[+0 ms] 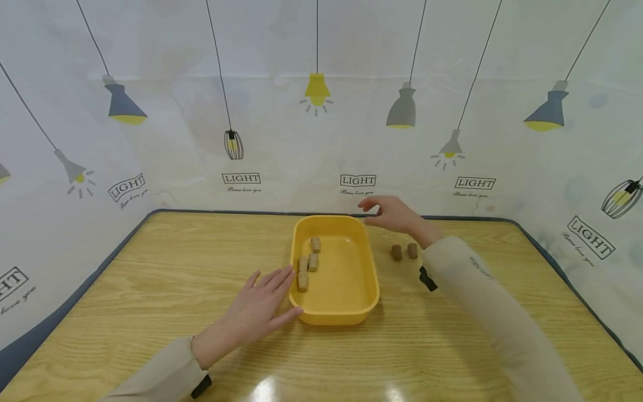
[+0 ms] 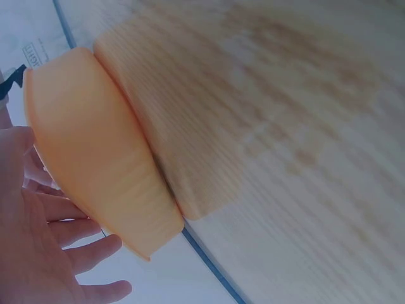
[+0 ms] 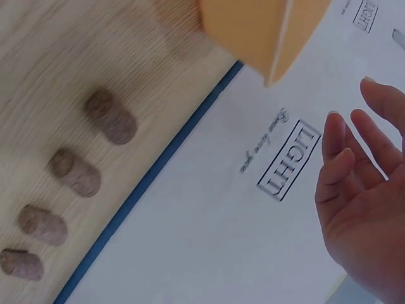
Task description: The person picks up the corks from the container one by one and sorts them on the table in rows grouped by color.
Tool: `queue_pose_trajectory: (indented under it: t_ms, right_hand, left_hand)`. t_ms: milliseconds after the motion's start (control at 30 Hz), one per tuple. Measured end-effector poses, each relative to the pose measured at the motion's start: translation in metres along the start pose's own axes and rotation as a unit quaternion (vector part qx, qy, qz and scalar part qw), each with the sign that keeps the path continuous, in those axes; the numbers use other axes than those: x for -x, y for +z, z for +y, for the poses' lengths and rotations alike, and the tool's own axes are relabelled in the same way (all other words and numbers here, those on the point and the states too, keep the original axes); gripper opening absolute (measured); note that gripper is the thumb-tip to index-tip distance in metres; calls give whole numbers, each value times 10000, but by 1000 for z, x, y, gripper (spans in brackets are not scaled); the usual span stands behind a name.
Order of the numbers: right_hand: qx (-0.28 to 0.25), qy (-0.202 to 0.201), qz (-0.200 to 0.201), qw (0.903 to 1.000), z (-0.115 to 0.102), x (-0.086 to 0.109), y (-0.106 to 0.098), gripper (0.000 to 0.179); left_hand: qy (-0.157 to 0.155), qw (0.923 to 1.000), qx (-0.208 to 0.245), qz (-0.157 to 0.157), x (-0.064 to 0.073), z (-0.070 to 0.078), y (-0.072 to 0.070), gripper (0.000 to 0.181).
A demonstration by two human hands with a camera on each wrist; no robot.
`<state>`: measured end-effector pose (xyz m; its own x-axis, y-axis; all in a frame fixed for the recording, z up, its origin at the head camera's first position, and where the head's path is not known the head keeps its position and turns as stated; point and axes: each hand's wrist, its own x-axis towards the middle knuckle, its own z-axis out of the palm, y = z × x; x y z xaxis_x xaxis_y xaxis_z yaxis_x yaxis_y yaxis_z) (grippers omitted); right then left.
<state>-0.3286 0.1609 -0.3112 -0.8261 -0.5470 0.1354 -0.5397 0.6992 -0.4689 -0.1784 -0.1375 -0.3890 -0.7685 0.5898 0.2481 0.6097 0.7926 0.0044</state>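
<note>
A yellow plastic tray point(image 1: 346, 285) stands on the wooden table, with several corks point(image 1: 313, 262) lying along its left side. My left hand point(image 1: 258, 307) rests its outstretched fingers and thumb against the tray's near left rim. Above the tray's far right corner is my right hand point(image 1: 394, 215), its fingers loosely bent and nothing between them. In the right wrist view that hand point(image 3: 364, 183) is likewise holding nothing. To the right of the tray, several more corks point(image 3: 76, 171) stand in a row; the right forearm hides part of this row in the head view.
The wooden table point(image 1: 201, 251) has a dark blue edge point(image 1: 226, 211) at the back. Behind it hangs a pale wall covering point(image 1: 281, 145) printed with lamps and the word LIGHT. The left wrist view shows the tray's outer wall point(image 2: 95, 139).
</note>
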Motion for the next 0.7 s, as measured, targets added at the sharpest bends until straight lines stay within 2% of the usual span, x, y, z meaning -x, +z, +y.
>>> queue_pose_trajectory:
  t_ms: [500, 700]
  right_hand:
    - [-63, -447, -106, 9989, -42, -34, 18, 34]
    - [-162, -322, -107, 9993, -49, -45, 35, 34]
  left_hand:
    - [-2, 10000, -1, -3, 0, -1, 0, 71]
    - [7, 10000, 14, -25, 0, -1, 0, 71]
